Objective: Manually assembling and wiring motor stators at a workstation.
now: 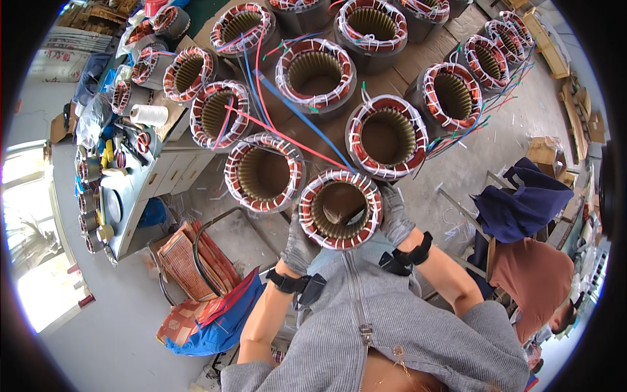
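Note:
A motor stator [343,242], ringed with red winding ends tied in white cord, is held upright against my front, its slotted bore facing up. My left hand [298,247], in a grey glove, grips its left side. On the opposite side my right hand [396,221], gloved the same way, clasps it. The stator hides most of the fingers of both hands. Just beyond stand two similar stators, one at the left [292,189] and one at the right [353,140]. Red and blue lead wires [307,122] stretch across between the stators behind.
More stators [285,72] fill the cardboard-covered bench. At left, a side table holds a white thread spool [149,115] and scissors [142,142]. A chair with red cushions [202,261] stands lower left. Dark blue cloth [522,199] and a bent-over person [532,281] are at right.

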Tool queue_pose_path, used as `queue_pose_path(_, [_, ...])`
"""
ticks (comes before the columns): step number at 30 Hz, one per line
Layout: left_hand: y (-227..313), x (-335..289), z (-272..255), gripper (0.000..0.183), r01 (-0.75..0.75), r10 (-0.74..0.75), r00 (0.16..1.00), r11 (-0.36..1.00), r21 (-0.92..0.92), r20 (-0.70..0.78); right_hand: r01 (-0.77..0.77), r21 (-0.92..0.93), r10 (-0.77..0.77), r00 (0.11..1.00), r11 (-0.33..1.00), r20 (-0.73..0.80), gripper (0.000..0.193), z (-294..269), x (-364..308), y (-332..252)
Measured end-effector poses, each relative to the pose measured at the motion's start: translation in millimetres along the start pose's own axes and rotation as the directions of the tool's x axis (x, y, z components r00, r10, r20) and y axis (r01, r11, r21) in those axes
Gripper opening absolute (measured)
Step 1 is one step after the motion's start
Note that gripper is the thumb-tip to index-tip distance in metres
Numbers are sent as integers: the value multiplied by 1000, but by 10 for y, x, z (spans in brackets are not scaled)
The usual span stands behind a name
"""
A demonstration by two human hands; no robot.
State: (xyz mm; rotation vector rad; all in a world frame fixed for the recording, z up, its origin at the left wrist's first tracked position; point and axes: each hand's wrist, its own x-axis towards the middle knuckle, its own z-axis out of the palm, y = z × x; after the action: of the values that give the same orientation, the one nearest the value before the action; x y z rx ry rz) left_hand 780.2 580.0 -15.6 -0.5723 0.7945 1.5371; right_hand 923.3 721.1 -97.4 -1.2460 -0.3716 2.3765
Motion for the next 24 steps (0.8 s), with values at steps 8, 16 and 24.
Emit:
queue_pose_path(8, [44,51,-60,51,55,-57,996,998,26,64,398,-474,-324,917,786,234,30,-68,-33,-126])
queue_pose_path(16, [573,-1087,156,35,-150,101,986,220,964,131,103,-71,-101,994,992,38,21,-166,-21,-450])
queue_pose_path(24, [1055,-134,1572,40,-450,230,883,175,876,408,-114,-216,143,982,970,125,17,-550,27,-460])
